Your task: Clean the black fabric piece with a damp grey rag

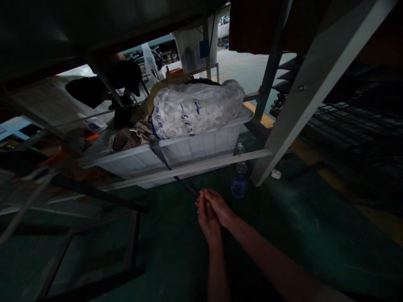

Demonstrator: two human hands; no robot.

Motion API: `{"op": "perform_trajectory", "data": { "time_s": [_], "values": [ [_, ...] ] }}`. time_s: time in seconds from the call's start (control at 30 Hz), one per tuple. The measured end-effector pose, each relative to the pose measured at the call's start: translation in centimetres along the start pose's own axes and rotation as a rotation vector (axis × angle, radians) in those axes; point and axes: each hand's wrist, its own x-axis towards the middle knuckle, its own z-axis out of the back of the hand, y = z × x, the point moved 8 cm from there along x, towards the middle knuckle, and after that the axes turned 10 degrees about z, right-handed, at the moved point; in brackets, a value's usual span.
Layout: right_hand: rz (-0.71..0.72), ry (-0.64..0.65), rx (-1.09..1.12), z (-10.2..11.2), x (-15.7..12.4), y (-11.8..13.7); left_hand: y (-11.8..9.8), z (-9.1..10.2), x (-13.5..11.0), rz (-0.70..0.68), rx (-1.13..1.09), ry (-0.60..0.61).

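My left hand [208, 220] and my right hand [218, 204] are pressed together low in the middle of the view, fingers closed around the end of a dark strap [185, 185]. From my fingers the strap runs up and left, past a pale metal bar [217, 161], to the rim of a white plastic tub [201, 147]. Piled in this tub are a clear plastic bag [201, 110] of white pieces with blue lettering and some brown, crumpled cloth [130, 137]. The strap's end is hidden inside my grip.
A clear plastic bottle [239, 184] with a bluish base stands right of my hands, near a white table leg [315, 92]. Dark metal frames [134, 239] rise at left. Overhead is a dark tabletop [94, 29]. At upper left a person's dark sleeve [94, 88] shows beyond the frame.
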Motion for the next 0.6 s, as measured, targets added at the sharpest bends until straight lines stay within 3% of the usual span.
{"op": "perform_trajectory", "data": {
  "time_s": [0.1,0.17,0.23,0.3,0.4,0.5,0.6],
  "values": [
    [-0.129,0.155,0.030,-1.5,-0.5,0.2,0.5,-1.7,-0.8,0.114,-0.222,0.128],
    [-0.142,0.176,0.046,-2.4,-0.6,0.4,0.6,-1.7,-1.4,0.134,-0.261,0.092],
    [-0.081,0.118,0.047,-2.6,-0.3,0.3,0.1,-0.4,-1.6,0.033,-0.133,-0.044],
    [0.010,0.033,0.041,-2.1,0.1,0.3,-1.0,0.4,-1.7,-0.159,0.098,-0.105],
    [0.056,-0.004,0.046,-1.4,0.5,0.4,-1.7,-0.2,-1.6,-0.277,0.258,-0.005],
    [-0.073,0.133,0.089,-2.2,-0.6,0.1,-1.7,-1.7,-1.5,-0.143,0.133,0.094],
    [-0.207,0.349,0.285,-4.8,-3.5,-1.2,-2.6,-2.2,-2.4,-0.112,0.100,-0.036]
  ]
}}
